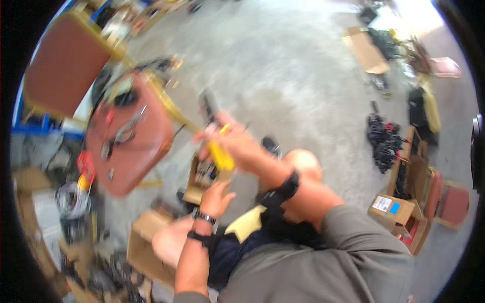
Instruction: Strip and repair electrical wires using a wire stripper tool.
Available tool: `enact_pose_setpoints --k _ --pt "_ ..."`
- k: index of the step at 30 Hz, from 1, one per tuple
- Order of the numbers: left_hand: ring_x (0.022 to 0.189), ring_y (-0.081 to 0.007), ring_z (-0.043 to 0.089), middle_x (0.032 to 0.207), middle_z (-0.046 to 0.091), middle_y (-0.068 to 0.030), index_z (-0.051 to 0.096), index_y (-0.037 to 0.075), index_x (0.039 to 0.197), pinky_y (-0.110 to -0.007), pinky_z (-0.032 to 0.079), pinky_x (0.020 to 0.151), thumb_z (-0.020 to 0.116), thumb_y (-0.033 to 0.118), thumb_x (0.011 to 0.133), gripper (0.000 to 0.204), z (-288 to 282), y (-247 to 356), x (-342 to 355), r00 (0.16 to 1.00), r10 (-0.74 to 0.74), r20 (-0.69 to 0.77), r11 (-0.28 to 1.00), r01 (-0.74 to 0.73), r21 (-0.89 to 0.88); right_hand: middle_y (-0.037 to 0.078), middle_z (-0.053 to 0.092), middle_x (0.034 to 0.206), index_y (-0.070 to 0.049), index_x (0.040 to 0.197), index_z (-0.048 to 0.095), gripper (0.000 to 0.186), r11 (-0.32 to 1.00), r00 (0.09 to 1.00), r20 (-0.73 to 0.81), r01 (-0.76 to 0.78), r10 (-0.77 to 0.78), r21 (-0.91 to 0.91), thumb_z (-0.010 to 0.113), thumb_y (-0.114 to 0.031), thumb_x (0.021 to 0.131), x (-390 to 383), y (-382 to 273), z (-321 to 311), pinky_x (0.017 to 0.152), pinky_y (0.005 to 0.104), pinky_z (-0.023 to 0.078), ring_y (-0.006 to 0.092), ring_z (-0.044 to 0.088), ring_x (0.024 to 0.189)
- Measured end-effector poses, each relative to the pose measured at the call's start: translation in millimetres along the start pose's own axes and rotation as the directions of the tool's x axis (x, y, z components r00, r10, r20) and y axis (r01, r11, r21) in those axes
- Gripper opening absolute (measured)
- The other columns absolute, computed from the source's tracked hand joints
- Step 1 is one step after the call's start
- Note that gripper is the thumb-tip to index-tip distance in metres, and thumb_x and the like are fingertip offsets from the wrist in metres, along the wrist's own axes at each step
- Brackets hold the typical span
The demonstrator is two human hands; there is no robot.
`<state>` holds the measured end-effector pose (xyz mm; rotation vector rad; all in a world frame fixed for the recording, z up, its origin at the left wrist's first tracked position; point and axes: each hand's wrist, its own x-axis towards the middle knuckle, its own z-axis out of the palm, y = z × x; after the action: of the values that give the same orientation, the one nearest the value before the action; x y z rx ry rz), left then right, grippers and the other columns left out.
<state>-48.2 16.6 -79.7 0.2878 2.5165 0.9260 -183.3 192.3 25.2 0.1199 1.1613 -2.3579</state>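
A long yellow-and-black tool (221, 155) is gripped in my right hand (230, 136), which is raised in front of my knees. Motion blur hides the tool's exact kind; its dark end points away from me. My left hand (215, 200) is held above my left thigh, its fingers apart and nothing in it. Beyond it, on the floor, stands an open cardboard box (194, 189) with small parts inside. A pale yellow piece (245, 223) lies on my lap.
At left, a red-brown chair (136, 136) carries pliers-like tools (129, 129) on its seat. Another cardboard box (149, 247) sits by my left leg. To the right are a black tangled bundle (384, 139) and a taped carton (391, 209). Flattened cardboard (366, 50) lies farther off.
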Motion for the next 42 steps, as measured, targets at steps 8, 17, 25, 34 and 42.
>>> enact_pose_setpoints --k 8,17,25,34,42 --pt "0.125 -0.0386 0.057 0.137 0.059 -0.0224 0.055 0.002 0.138 -0.045 0.046 0.105 0.074 0.03 0.086 0.062 93 -92 95 0.964 -0.26 0.062 0.957 0.266 -0.112 0.003 0.064 0.099 -0.004 0.138 0.051 0.049 0.978 0.953 0.241 -0.156 0.186 -0.137 0.067 -0.023 0.096 -45 3 12 0.069 0.0274 0.048 0.0094 0.058 0.076" --pt "0.114 -0.0435 0.059 0.123 0.063 -0.0237 0.06 0.001 0.127 -0.047 0.048 0.097 0.076 0.016 0.082 0.05 95 -110 132 0.91 -0.414 0.041 0.902 0.415 -0.115 0.01 0.06 0.108 0.003 0.131 0.051 0.047 0.969 0.911 0.338 -0.198 0.237 -0.145 0.066 -0.02 0.093 -49 -4 6 0.092 0.0339 0.047 0.0184 0.057 0.102" --pt "0.109 -0.0431 0.065 0.133 0.06 -0.0257 0.054 0.0 0.138 -0.047 0.052 0.095 0.077 0.019 0.083 0.063 102 -93 187 0.971 -0.24 -0.023 0.964 0.235 -0.124 0.005 0.057 0.109 -0.003 0.14 0.049 0.047 0.963 0.906 0.328 -0.26 0.268 -0.068 0.065 -0.015 0.099 -32 -18 -11 0.089 0.0316 0.046 0.0136 0.054 0.102" --pt "0.105 -0.0435 0.067 0.122 0.066 -0.0274 0.059 -0.002 0.131 -0.048 0.052 0.094 0.074 0.024 0.088 0.053 126 -93 198 0.894 -0.434 0.116 0.898 0.439 -0.027 0.011 0.059 0.109 0.002 0.13 0.051 0.045 0.94 0.899 0.292 -0.342 0.325 0.008 0.066 -0.02 0.094 -32 -18 -14 0.089 0.0342 0.048 0.0177 0.056 0.102" --pt "0.076 -0.035 0.068 0.078 0.066 -0.0236 0.072 0.001 0.092 -0.045 0.051 0.072 0.065 0.032 0.095 0.032 82 -73 157 0.947 -0.322 -0.001 0.937 0.318 -0.147 0.01 0.066 0.097 0.0 0.123 0.058 0.041 0.965 0.959 0.212 -0.14 0.188 -0.222 0.067 -0.019 0.088 -31 -3 -7 0.093 0.0332 0.047 0.0174 0.061 0.099"
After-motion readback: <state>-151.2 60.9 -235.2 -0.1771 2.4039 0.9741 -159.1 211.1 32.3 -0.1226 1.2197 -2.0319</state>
